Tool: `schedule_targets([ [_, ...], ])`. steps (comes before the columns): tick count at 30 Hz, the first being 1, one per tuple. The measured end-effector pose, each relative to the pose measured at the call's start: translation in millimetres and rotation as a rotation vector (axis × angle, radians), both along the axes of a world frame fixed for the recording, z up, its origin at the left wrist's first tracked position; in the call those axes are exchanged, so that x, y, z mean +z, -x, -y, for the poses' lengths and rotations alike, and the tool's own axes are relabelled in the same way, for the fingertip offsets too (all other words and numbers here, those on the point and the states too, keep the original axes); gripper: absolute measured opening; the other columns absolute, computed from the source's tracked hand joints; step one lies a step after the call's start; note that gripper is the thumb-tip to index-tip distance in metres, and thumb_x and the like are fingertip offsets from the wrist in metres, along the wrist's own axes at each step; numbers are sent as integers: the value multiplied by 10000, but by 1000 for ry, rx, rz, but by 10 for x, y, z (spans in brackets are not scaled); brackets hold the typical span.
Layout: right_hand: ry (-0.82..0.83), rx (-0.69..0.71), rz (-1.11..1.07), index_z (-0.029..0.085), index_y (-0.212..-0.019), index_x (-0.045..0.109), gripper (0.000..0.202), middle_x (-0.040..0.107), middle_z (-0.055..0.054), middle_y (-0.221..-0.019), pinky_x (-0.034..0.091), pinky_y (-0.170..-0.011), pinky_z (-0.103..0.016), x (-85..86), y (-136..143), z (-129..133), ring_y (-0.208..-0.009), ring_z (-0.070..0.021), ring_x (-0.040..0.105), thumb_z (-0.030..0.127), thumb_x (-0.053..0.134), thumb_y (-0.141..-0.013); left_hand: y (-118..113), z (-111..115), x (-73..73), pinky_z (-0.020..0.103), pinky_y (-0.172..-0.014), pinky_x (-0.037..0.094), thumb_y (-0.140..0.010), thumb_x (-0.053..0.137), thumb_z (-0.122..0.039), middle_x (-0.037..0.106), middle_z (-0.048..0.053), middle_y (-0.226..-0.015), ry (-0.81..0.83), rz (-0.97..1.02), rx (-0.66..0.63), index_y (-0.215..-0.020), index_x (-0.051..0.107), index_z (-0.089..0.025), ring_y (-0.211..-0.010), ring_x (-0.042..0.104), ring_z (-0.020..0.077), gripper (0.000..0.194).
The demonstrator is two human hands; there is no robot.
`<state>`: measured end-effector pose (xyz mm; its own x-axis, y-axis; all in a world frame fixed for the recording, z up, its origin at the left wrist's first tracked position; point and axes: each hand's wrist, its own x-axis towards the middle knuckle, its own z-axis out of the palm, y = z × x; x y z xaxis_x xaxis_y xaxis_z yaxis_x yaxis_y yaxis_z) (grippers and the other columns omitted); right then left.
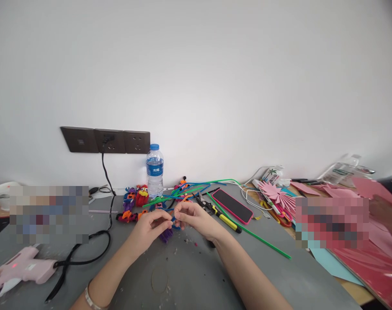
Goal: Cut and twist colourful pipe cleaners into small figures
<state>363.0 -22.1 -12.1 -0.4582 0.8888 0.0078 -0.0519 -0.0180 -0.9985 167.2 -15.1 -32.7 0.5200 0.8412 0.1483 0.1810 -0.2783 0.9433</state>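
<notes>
My left hand (151,229) and my right hand (199,220) meet over the middle of the table. The fingers of both are pinched together around a short piece of blue pipe cleaner (173,219), largely covered by the fingertips. Just below them a fuzzy purple pipe-cleaner piece (165,235) lies on the grey table. Small pipe-cleaner figures, among them a red one (142,196) and a purple-and-orange one (129,199), stand behind my left hand. Loose green and blue pipe cleaners (196,186) spread out behind both hands.
Beyond my hands stands a water bottle (154,176). Right of them lie yellow-and-black-handled pliers (226,219) and a phone (233,206). A pink glue gun (28,266) and black cord (86,261) occupy the left. Another person's hand (385,210) is among pink papers at right.
</notes>
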Motion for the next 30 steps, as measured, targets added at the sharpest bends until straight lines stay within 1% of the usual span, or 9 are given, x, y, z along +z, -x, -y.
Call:
schedule_targets([
  [3, -9, -24, 6, 156, -794, 595, 352, 608, -9, -685, 424, -591, -231, -42, 22, -13, -603, -107, 528, 497, 685, -787, -10, -8, -24, 267, -703, 477, -859, 576, -391, 674, 33, -791, -15, 0, 23, -836, 694, -194, -758, 611, 186, 231],
  [7, -115, -175, 103, 166, -777, 590, 311, 583, -6, -667, 428, -573, -248, -119, 59, -51, -588, -123, 526, 469, 650, -807, -2, -47, -81, 288, -715, 513, -833, 593, -366, 696, 46, -846, -43, 16, 164, -898, 703, -208, -809, 651, 211, 203],
  [9, -217, -240, 196, 171, -770, 605, 223, 594, -17, -705, 425, -574, -250, -145, 68, -66, -619, -134, 535, 385, 635, -821, 13, -73, -118, 300, -738, 522, -821, 598, -345, 697, 58, -910, -103, 19, 241, -897, 714, -217, -873, 655, 224, 189],
  [11, -328, -280, 293, 176, -789, 623, 123, 608, -21, -741, 411, -567, -245, -153, 70, -72, -617, -129, 520, 293, 619, -827, 27, -93, -151, 309, -753, 524, -815, 603, -326, 687, 60, -936, -155, 16, 282, -885, 720, -222, -893, 655, 225, 172],
  [15, -525, -281, 424, 188, -820, 626, 5, 595, -12, -777, 393, -543, -230, -132, 57, -53, -600, -117, 494, 188, 630, -822, 34, -95, -176, 309, -741, 530, -817, 613, -323, 667, 54, -923, -171, 27, 283, -892, 719, -225, -865, 654, 212, 163],
  [18, -700, -268, 527, 194, -815, 612, 59, 576, -11, -804, 413, -610, -235, -126, 47, -29, -679, -129, 527, 141, 621, -838, 24, -81, -161, 300, -723, 531, -815, 622, -322, 665, 47, -915, -164, 43, 286, -883, 713, -223, -838, 648, 202, 151],
  [20, -779, -272, 581, 196, -827, 596, 72, 574, -13, -814, 412, -639, -238, -132, 46, -15, -705, -134, 534, 132, 596, -859, 17, -75, -144, 293, -705, 527, -808, 628, -316, 670, 44, -905, -159, 50, 294, -865, 705, -218, -817, 644, 198, 138],
  [25, -819, -260, 644, 201, -868, 548, 87, 565, -28, -836, 383, -634, -242, -125, 59, 13, -716, -147, 515, 138, 501, -905, 1, -62, -102, 277, -670, 511, -795, 641, -342, 658, 29, -846, -90, 97, 307, -845, 650, -198, -768, 625, 186, 153],
  [30, -801, -207, 623, 209, -880, 503, 125, 541, -39, -844, 367, -669, -256, -105, 75, 38, -744, -164, 492, 159, 410, -946, -39, -28, -60, 258, -703, 498, -741, 704, -367, 629, 4, -790, 84, 245, 310, -785, 618, -189, -782, 609, 170, 202],
])
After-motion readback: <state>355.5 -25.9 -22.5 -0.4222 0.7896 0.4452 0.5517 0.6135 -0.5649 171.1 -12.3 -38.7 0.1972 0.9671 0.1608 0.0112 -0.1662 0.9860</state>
